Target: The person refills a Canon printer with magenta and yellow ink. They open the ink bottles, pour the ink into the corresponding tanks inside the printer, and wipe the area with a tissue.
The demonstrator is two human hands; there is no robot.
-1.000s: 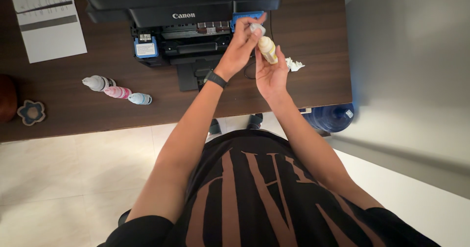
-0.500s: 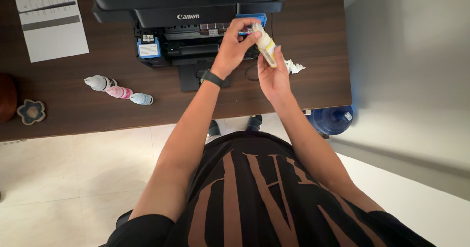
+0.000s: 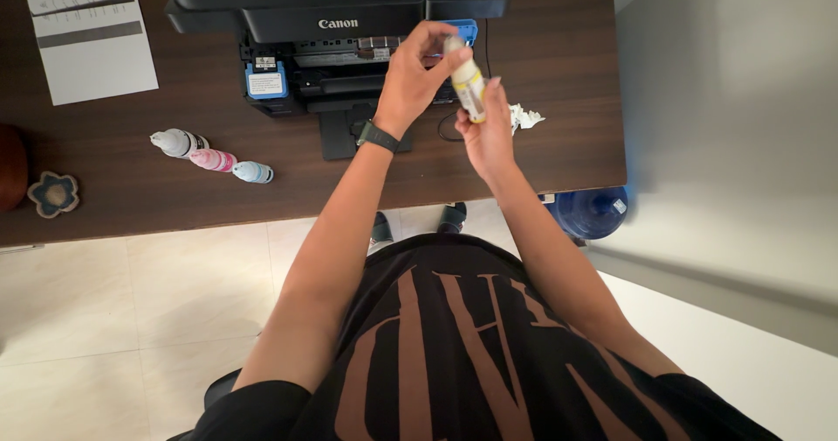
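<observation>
My right hand (image 3: 489, 135) grips a small yellow ink bottle (image 3: 466, 81) by its body, held upright over the desk. My left hand (image 3: 415, 74), with a dark watch on the wrist, pinches the bottle's white top between thumb and fingers. Both hands hover in front of a black printer (image 3: 336, 22) whose front is open, with a blue tank cover (image 3: 265, 81) on the left and another blue cover (image 3: 464, 29) behind the bottle.
Three ink bottles lie on the dark wooden desk (image 3: 175, 188): white-grey (image 3: 177, 142), pink (image 3: 212, 159), light blue (image 3: 252, 172). White paper sheet (image 3: 83, 35) at top left, crumpled tissue (image 3: 525, 118), flower-shaped coaster (image 3: 52, 194), blue water jug (image 3: 594, 212) on the floor.
Both hands lifted the yellow bottle slightly higher and turned it more upright. My left fingers keep working at its top. The view shifted a little downward.
</observation>
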